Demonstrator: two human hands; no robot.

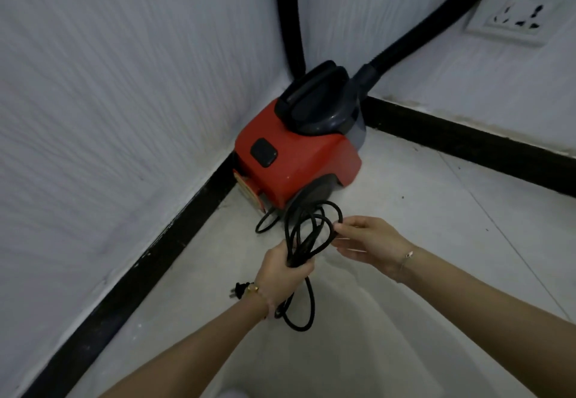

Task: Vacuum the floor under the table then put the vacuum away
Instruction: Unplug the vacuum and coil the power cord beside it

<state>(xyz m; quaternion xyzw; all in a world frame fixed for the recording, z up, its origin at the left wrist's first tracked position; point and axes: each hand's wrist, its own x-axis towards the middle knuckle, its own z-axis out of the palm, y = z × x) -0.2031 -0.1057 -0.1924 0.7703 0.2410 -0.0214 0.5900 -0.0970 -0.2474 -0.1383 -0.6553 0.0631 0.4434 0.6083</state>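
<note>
Evidently putting away: vacuum (296, 160) parked in corner. Left hand (285, 268) clamps coiled cord (307, 229); right hand (369, 243) pinches a loop. Next, probably: gather trailing plug (238, 290), stow bundle.

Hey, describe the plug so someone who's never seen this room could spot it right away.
Start at the red vacuum in the corner and follow its black cord to the left hand. The plug sticks out just left of that wrist. It alone ends in metal prongs, unlike the looped cord.
</note>
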